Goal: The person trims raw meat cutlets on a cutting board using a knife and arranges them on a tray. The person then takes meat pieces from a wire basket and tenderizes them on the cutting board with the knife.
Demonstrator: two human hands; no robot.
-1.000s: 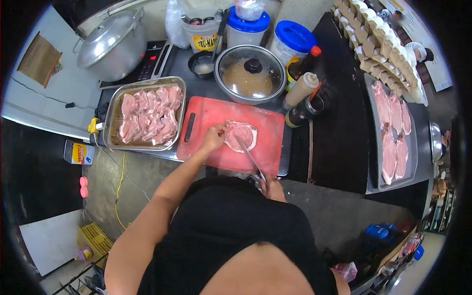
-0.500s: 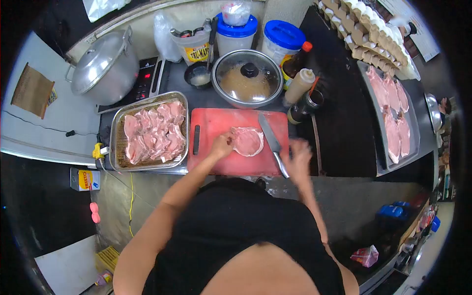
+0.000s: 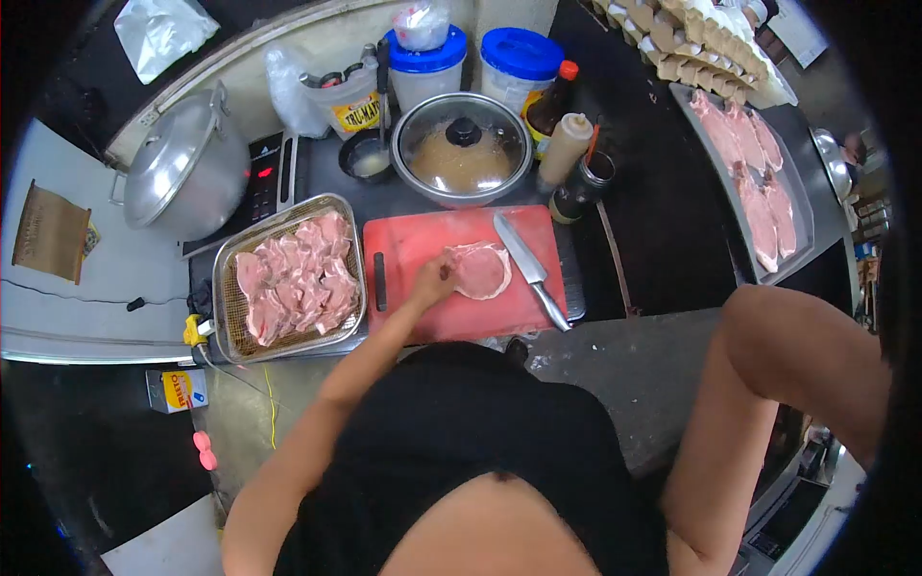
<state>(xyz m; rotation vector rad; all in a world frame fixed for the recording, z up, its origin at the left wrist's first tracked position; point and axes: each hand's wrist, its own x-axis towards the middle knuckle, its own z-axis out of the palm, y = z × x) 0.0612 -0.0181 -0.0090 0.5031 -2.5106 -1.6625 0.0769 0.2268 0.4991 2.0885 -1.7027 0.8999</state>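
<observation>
On the red cutting board (image 3: 413, 235) lies a round, pale-edged slice of raw pork (image 3: 483, 272). My left hand (image 3: 433, 279) pinches the left edge of that slice, with its fingers closed together. A kitchen knife (image 3: 524, 259) rests on the board just right of the meat, its handle toward the board's front edge and no hand on it. My right arm (image 3: 740, 403) is raised and bent at the right, and its hand lies beyond the edge of the view.
Left of the board, a wire-lined tray (image 3: 223, 317) holds several meat pieces. A glass-lidded bowl (image 3: 451, 192), a sauce bottle (image 3: 567, 149) and a dark jar (image 3: 581, 192) stand behind it. Another metal tray (image 3: 802, 230) with meat slices sits at right, below egg cartons (image 3: 691, 53).
My right hand has left the area beside the knife handle and gone out of view, the arm swinging up to the right. My left hand stays at the meat. The camera view has turned slightly.
</observation>
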